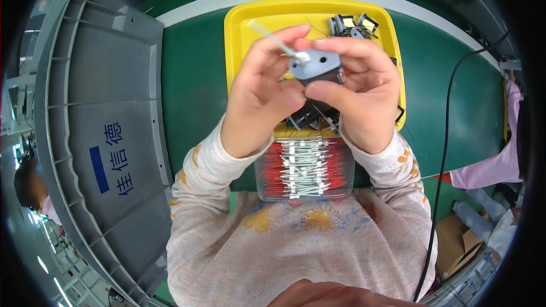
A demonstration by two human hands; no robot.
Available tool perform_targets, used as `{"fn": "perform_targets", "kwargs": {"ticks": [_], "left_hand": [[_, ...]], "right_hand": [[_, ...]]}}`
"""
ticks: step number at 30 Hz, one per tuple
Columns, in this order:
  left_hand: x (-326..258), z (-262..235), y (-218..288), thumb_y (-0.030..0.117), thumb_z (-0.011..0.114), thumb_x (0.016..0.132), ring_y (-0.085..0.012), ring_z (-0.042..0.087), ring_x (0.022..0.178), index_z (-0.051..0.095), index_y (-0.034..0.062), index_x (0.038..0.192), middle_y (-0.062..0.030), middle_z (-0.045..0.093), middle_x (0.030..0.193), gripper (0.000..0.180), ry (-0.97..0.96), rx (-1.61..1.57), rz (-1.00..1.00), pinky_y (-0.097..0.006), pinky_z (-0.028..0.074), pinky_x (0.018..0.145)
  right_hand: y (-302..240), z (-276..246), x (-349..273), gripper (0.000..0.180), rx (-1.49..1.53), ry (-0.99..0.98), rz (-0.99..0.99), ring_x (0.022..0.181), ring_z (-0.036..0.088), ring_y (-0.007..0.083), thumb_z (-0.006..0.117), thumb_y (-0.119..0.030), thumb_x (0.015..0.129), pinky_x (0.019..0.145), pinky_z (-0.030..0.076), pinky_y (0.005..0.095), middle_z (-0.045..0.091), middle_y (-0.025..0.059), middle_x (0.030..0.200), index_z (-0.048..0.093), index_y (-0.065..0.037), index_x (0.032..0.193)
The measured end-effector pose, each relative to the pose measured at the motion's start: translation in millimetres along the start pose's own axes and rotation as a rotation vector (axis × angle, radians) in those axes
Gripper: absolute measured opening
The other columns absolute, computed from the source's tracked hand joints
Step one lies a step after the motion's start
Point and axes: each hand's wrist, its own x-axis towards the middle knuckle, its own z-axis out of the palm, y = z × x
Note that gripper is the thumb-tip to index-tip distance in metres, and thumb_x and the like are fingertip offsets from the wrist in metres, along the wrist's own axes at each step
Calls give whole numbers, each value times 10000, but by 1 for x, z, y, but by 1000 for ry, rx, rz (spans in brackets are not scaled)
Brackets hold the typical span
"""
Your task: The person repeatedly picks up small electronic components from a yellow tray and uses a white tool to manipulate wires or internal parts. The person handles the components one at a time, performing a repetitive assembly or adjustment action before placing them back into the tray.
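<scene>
Sleeves [296,239], hands hide grey motor [316,66] btm

Both hands [310,88] around grey motor [314,66]

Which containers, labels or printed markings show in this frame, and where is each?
Grey plastic crate: left of the person, ribbed walls.
Printed marking: on the crate's wall, a blue bar beside blue characters.
Clear plastic box: in front of the person's chest, full of red-and-white wired parts.
Yellow tray: on the green belt, rectangular.
</scene>
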Motion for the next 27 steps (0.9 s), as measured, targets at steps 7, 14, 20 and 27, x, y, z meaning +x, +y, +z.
{"fn": "perform_targets", "kwargs": {"ticks": [7, 14, 20, 27], "left_hand": [[5, -7, 1, 78, 607, 798, -142, 551, 874, 434, -18, 1187, -109, 564, 998, 436, 89, 133, 74, -260, 488, 698], [1, -9, 0, 52, 590, 806, -144, 547, 885, 483, -44, 1135, -117, 563, 1048, 359, 71, 197, 125, -267, 500, 695], [0, -13, -1, 33, 596, 798, -154, 550, 906, 510, -52, 1095, -132, 562, 1096, 320, 63, 271, 169, -283, 510, 707], [-5, -5, 0, -16, 623, 757, -175, 563, 909, 533, -65, 1040, -156, 576, 1075, 301, 112, 264, 179, -303, 479, 797]], "right_hand": [[-13, -2, 1, 362, 339, 9, 367, 1033, 535, 159, 517, 59, 785, 881, 411, 259, 562, 120, 1123, 505, 40, 1146], [-11, -2, -2, 361, 403, 39, 404, 1027, 543, 161, 535, 61, 775, 882, 413, 258, 565, 123, 1126, 521, 35, 1135], [-8, -5, -3, 334, 412, 25, 397, 989, 564, 160, 547, 61, 772, 861, 429, 258, 588, 125, 1088, 550, 28, 1103], [-8, -4, -5, 318, 426, 19, 360, 968, 578, 166, 553, 63, 768, 862, 433, 269, 597, 132, 1069, 565, 29, 1083]]}}
